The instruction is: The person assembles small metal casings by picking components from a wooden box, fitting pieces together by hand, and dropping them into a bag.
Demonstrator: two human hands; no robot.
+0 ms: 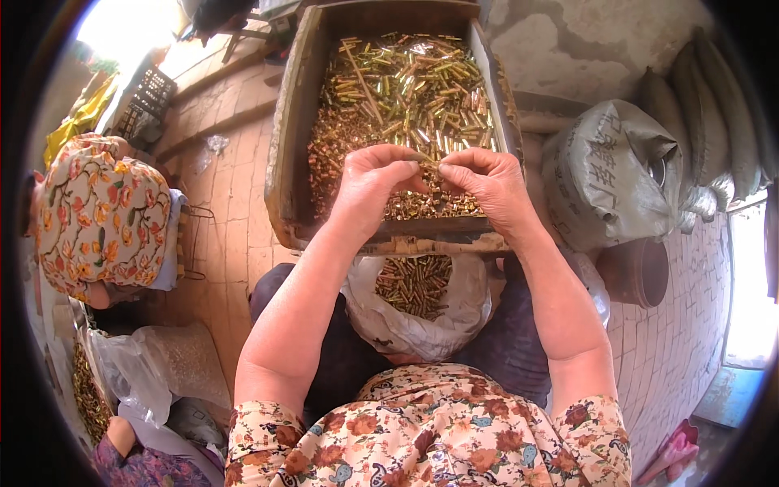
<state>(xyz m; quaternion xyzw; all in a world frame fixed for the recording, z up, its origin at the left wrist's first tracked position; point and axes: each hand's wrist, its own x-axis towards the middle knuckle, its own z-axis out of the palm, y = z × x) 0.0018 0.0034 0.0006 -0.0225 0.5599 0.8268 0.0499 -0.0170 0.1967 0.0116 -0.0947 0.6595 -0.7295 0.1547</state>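
My left hand (375, 180) and my right hand (490, 182) face each other, a short gap apart, over a wooden tray (286, 154). Thumb and forefinger of each are pinched together. Whatever they hold is too small to make out against the shiny pieces behind. Slim brass-coloured metal tubes (438, 89) lie loose across the tray's far part. Smaller coppery pieces (333, 134) are heaped along its left side and near end. A thin stick (361, 79) lies on the tubes at the upper left.
Between my knees an open white bag (365, 304) holds several brass-coloured pieces (414, 284). A grey-white woven sack (592, 178) and a brown bucket (637, 272) stand at right. Left, a person in a flowered top (101, 215) sits; another person's sleeve (150, 467) shows lower left.
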